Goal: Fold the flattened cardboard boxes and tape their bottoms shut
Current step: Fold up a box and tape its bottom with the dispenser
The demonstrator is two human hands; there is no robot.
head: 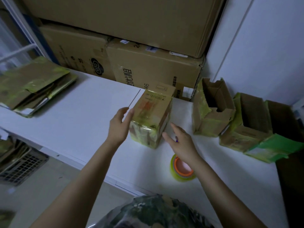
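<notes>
White table (pixel 82 116) runs from left edge to right of frame. Upper left: stack of flattened cardboard boxes (pixel 32 86), green tape on the flaps, overhanging the table's near edge. Centre: closed box (pixel 153 116), wrapped in yellowish tape. Lower centre, near it: tape roll (pixel 181 177), orange core, lying flat. Right: first open box (pixel 212 112) and second open box (pixel 246 125), side by side. Far right: flat green-taped cardboard piece (pixel 273 148), just beside the second open box.

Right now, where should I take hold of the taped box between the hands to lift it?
I'd clamp the taped box by its two long side walls, left hand from the left, right hand from the right. Its upper face is taped shut, leaving no rim or flap to hook, and both hands flank it.
</notes>
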